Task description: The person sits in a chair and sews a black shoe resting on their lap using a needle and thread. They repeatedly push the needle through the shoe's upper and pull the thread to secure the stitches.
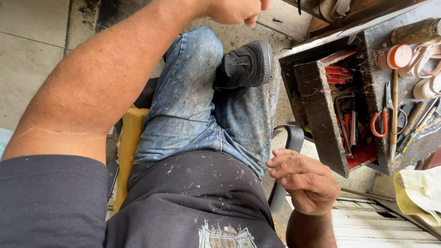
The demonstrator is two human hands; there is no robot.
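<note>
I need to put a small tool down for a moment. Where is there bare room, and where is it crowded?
Bare: the floor tiles left of the raised left arm. Crowded: the black toolbox holding red-handled tools, and the ledge with scissors right of it. The right hand hovers beside the lap.

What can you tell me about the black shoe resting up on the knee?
The black shoe is low-cut, with a matte, scuffed upper, visible stitching and a thick dark sole. It lies on its side across the blue jeans near the bent knee, flecked with pale fibres. Neither the left hand nor the right hand touches it.
</note>
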